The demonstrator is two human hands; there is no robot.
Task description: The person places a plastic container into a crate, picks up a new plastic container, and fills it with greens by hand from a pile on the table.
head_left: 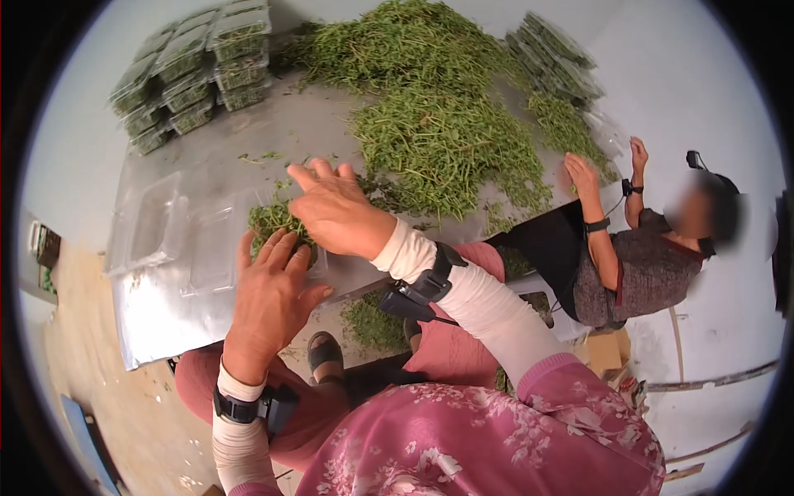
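Near the table's front edge, a small bunch of green sprigs point(275, 218) lies in a clear plastic tray. My left hand point(277, 302) rests its spread fingertips on the near side of the bunch. Just beyond and to the right, my right hand point(335, 211) is over the bunch's right side, palm down with fingers apart. Left of my hands sit empty clear plastic containers point(153, 217), open side up. A large heap of loose greens point(434, 124) spreads across the table behind my right hand.
Filled clear boxes point(188, 70) are stacked at the back left of the metal table point(302, 116), and more packs point(552, 58) stand at the back right. A co-worker point(641, 264) sits at the right, both hands raised by the table edge. Greens point(372, 322) lie below the table.
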